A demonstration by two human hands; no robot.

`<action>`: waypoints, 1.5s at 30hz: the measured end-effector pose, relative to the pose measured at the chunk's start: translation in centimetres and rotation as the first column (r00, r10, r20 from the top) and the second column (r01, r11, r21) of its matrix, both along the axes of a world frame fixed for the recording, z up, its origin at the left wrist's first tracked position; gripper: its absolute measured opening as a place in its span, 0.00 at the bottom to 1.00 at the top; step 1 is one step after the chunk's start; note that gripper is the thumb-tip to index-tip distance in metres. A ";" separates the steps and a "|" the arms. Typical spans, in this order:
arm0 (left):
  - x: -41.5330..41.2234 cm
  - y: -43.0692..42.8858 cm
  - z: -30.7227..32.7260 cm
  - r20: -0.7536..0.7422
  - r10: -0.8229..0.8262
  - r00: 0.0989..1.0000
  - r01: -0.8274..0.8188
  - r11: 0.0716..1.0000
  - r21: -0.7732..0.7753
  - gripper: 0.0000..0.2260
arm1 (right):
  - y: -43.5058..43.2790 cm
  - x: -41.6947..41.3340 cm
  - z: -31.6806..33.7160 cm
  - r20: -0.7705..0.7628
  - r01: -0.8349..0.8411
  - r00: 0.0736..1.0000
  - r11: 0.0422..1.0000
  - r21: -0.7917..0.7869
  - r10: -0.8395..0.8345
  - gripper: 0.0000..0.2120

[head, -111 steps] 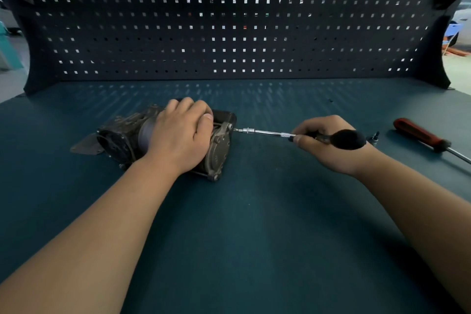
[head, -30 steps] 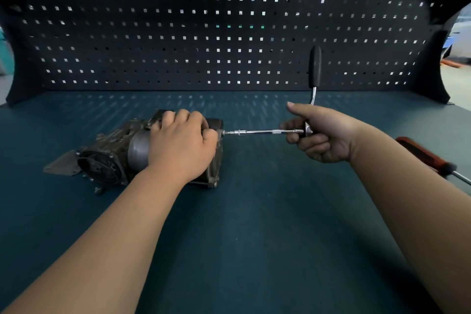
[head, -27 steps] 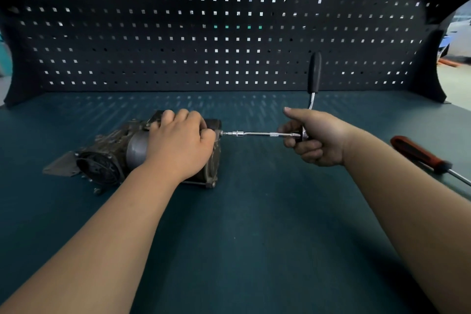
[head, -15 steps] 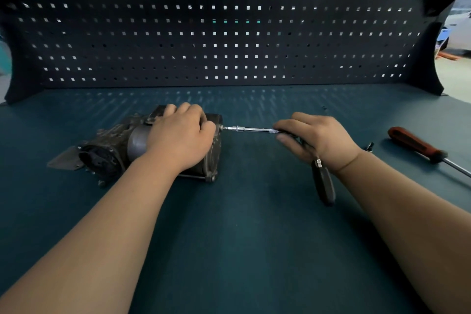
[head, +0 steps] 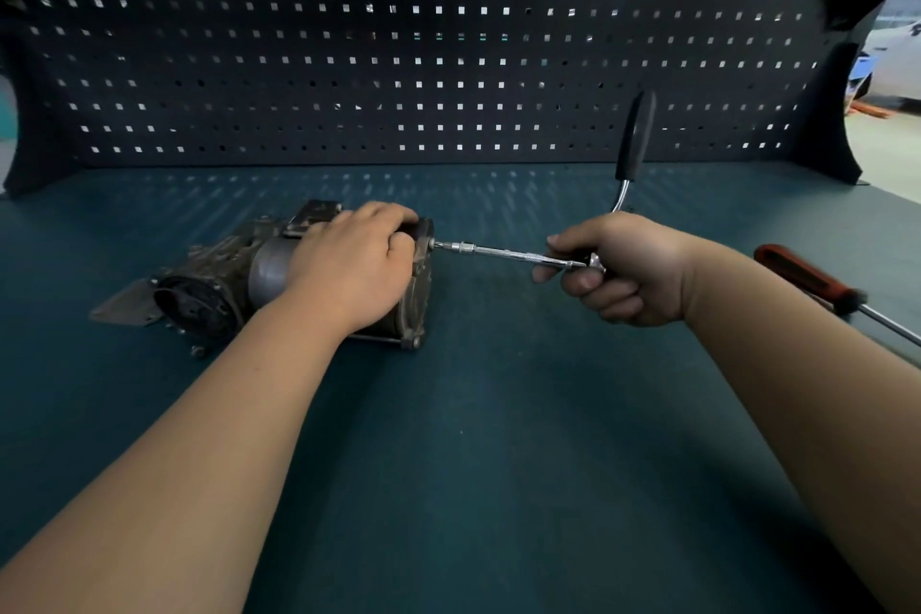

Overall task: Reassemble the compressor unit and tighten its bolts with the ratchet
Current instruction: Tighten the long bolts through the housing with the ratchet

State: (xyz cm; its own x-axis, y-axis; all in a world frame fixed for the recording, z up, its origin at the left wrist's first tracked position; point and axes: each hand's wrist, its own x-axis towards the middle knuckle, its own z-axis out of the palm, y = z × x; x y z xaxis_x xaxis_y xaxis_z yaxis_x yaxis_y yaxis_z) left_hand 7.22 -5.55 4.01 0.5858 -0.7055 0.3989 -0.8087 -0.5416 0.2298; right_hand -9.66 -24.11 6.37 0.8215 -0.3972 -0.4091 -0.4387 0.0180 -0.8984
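The grey compressor unit (head: 224,284) lies on its side on the dark teal bench, left of centre. My left hand (head: 354,264) is clamped over its top with curled fingers and covers much of the body. The ratchet (head: 635,135) has a chrome extension bar (head: 503,253) running to a bolt on the compressor's right end plate. My right hand (head: 628,264) grips the ratchet at its head. Its black handle stands up behind that hand, in front of the pegboard.
A red-handled screwdriver (head: 807,277) lies on the bench (head: 498,414) at the right, its metal shaft pointing right. A dark pegboard wall (head: 448,40) closes the back of the bench. A flat metal plate (head: 124,309) sticks out at the compressor's left end.
The ratchet handle has swung from pointing down toward me half a second ago to standing upright behind my right hand. My left hand has stayed on the compressor.
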 end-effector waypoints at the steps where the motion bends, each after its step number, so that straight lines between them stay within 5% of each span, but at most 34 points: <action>1: 0.1 0.1 0.1 -0.014 -0.014 1.000 0.014 1.000 -0.013 0.18 | 0.0 0.0 0.1 -0.008 -0.006 1.000 0.999 0.037 0.006 0.19; 5: 1.1 0.6 1.4 -0.183 -0.032 0.983 0.007 0.991 -0.136 0.12 | 0.2 -0.1 0.0 0.009 -0.001 1.000 1.000 0.011 0.001 0.20; 12: 1.0 0.9 1.1 -0.092 -0.057 0.994 0.037 0.979 -0.199 0.11 | 0.5 -0.6 -1.0 0.154 0.037 0.988 0.936 -0.349 0.018 0.20; 15: 1.0 0.9 1.0 -0.105 0.029 0.994 -0.056 0.963 -0.262 0.11 | 0.6 -0.9 -1.1 0.193 0.080 0.981 0.825 -0.559 0.036 0.18; 17: 1.1 0.8 0.8 -0.109 0.073 0.991 -0.103 0.946 -0.307 0.11 | 0.7 -1.3 -1.5 0.280 0.149 0.951 0.598 -0.788 0.132 0.13; 20: 0.7 0.4 0.4 -0.086 0.159 0.984 -0.180 0.911 -0.372 0.11 | 0.7 -2.0 -2.2 0.243 0.288 0.858 -0.032 -0.957 0.452 0.09; 21: 0.5 0.1 0.3 -0.078 0.189 0.979 -0.204 0.898 -0.390 0.11 | 0.6 -2.0 -2.6 0.204 0.312 0.843 -0.144 -0.939 0.498 0.11; 23: 0.3 -0.3 -0.2 -0.053 0.217 0.975 -0.219 0.881 -0.420 0.12 | 0.3 -1.9 -3.1 0.176 0.326 0.837 -0.213 -0.921 0.519 0.14; 26: 0.5 -0.1 -0.6 -0.015 0.174 0.985 -0.162 0.874 -0.459 0.11 | 0.3 -1.4 -4.0 0.239 0.320 0.861 -0.112 -0.941 0.450 0.08; 31: 1.3 0.4 -0.7 0.017 0.058 0.998 -0.050 0.951 -0.304 0.10 | 0.3 -0.8 -3.3 0.308 0.214 0.928 0.376 -0.902 0.211 0.05; 33: 1.3 0.2 -0.7 0.015 0.049 0.999 -0.044 0.966 -0.253 0.12 | 0.1 -0.3 -2.5 0.304 0.150 0.946 0.680 -0.717 0.112 0.09; 35: 1.2 0.1 -0.7 0.026 0.052 0.998 -0.045 0.974 -0.223 0.13 | 0.0 0.1 -1.5 0.220 0.071 0.976 0.951 -0.302 -0.003 0.13; 40: 1.2 0.1 -0.6 0.039 0.039 0.998 -0.031 0.983 -0.180 0.14 | -0.5 0.1 0.1 0.027 -0.046 0.999 0.989 0.138 0.042 0.18; 45: 1.2 0.2 -0.8 0.049 0.008 0.999 0.000 0.985 -0.172 0.15 | -0.3 0.2 -0.7 0.054 0.010 0.998 0.993 0.118 -0.017 0.21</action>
